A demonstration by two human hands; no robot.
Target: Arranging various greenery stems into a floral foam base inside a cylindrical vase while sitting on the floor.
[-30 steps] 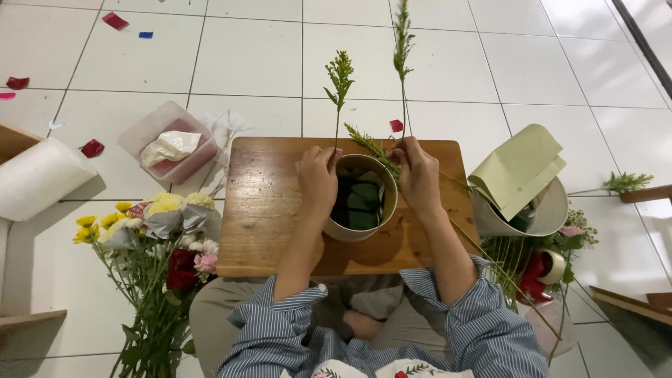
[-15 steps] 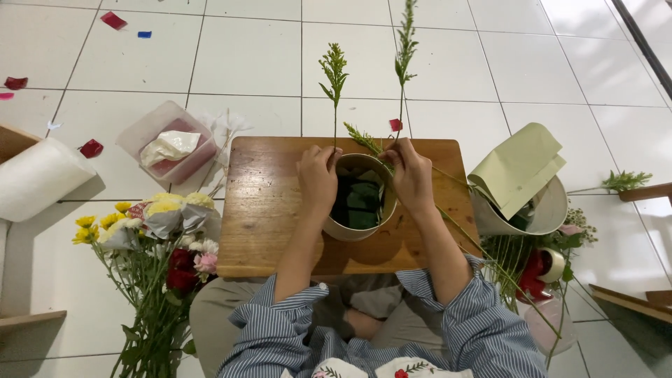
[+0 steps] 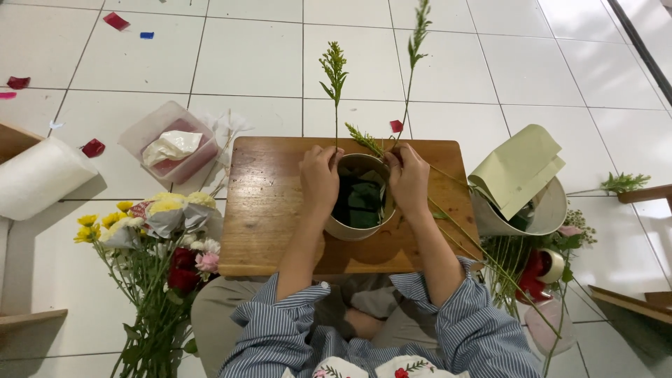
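**Thin stems at the foam bowl**

The left hand (image 3: 320, 176) pinches one green sprig (image 3: 334, 73) low on its stem; the right hand (image 3: 409, 178) pinches a taller stem (image 3: 418, 35) — both at the far rim of the round bowl (image 3: 348, 229) of dark floral foam (image 3: 358, 201) on the wooden board (image 3: 269, 203). The stems look light, whippy, easily snapped — best held near the base. A wrapped bouquet (image 3: 157, 231) lies left.

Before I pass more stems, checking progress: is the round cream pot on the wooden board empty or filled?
Filled: the round cream pot holds dark green foam blocks, with green stems standing at its far rim.
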